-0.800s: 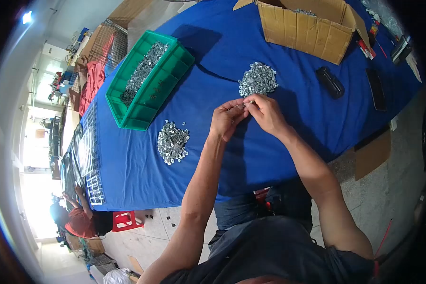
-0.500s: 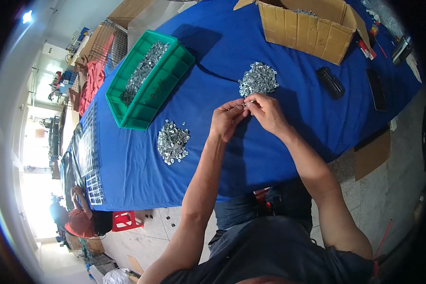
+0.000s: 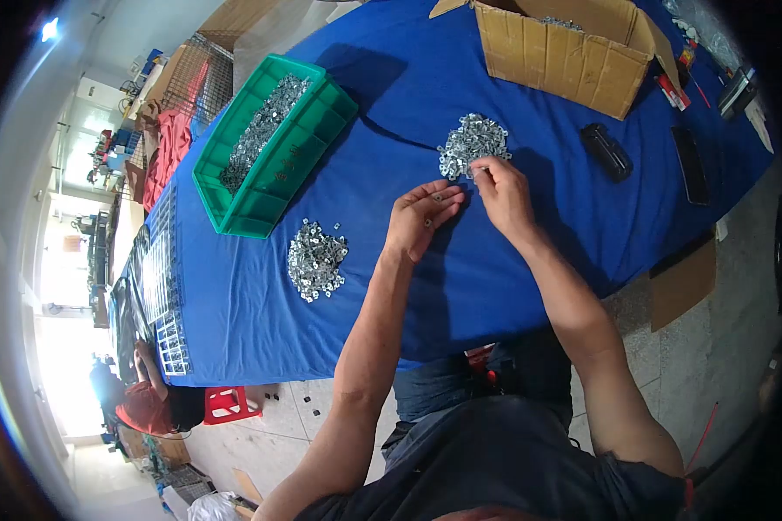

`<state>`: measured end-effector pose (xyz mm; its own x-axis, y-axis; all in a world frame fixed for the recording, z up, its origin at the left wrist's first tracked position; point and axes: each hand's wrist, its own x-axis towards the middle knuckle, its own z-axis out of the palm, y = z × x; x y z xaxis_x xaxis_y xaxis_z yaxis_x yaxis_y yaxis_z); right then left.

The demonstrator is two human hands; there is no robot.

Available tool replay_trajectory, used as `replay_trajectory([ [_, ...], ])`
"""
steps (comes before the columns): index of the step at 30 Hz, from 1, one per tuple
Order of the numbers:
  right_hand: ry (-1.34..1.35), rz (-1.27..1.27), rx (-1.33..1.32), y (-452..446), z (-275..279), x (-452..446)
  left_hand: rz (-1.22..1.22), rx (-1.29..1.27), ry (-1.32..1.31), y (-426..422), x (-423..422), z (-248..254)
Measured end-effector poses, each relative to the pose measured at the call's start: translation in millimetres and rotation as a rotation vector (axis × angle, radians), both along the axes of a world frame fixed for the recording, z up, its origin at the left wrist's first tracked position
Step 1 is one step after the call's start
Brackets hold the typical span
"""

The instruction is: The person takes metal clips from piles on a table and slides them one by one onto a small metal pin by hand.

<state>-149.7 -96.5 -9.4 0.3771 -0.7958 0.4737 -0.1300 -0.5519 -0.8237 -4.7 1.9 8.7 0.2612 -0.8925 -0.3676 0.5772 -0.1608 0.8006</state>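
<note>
My left hand [image 3: 423,217] is turned palm up with its fingers loosely stretched, and a few small metal pieces [image 3: 437,199] lie on the palm and fingers. At the lower right edge of a heap of small silvery metal pieces [image 3: 473,143], my right hand [image 3: 503,193] has thumb and forefinger pinched together. What is between those fingertips is too small to make out. A second heap of small metal pieces [image 3: 317,262], with holes in them, lies on the blue cloth to the left of my left forearm.
A green plastic bin [image 3: 300,165] of metal pieces stands at the left. A cardboard box [image 3: 565,65] sits at the back right, near a black case [image 3: 606,152] and a phone-like black slab [image 3: 690,165]. White wire racks [image 3: 167,286] line the left edge. Another person [image 3: 148,404] is at far left.
The hands were together, fingertips touching over a small piece. My right hand has moved right and up to the heap's edge, while my left hand has opened out, showing pieces in its palm.
</note>
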Motion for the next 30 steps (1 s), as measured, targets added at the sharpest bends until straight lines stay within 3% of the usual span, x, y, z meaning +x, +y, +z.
replay_trajectory([
  [4,-0.047,0.025,0.048,3.2,6.6,-1.4,-0.003,-0.021,0.035,0.9,2.4,-0.1],
  [8,-0.125,0.332,0.317,9.7,6.6,0.3,-0.017,-0.055,0.034,2.8,2.6,-0.4],
  [12,-0.051,0.363,0.147,16.9,9.9,4.5,-0.034,-0.067,0.012,3.0,5.5,-6.4],
  [30,-0.044,0.305,-0.013,15.0,-0.9,6.6,-0.104,-0.092,-0.01,4.5,4.8,-2.7],
])
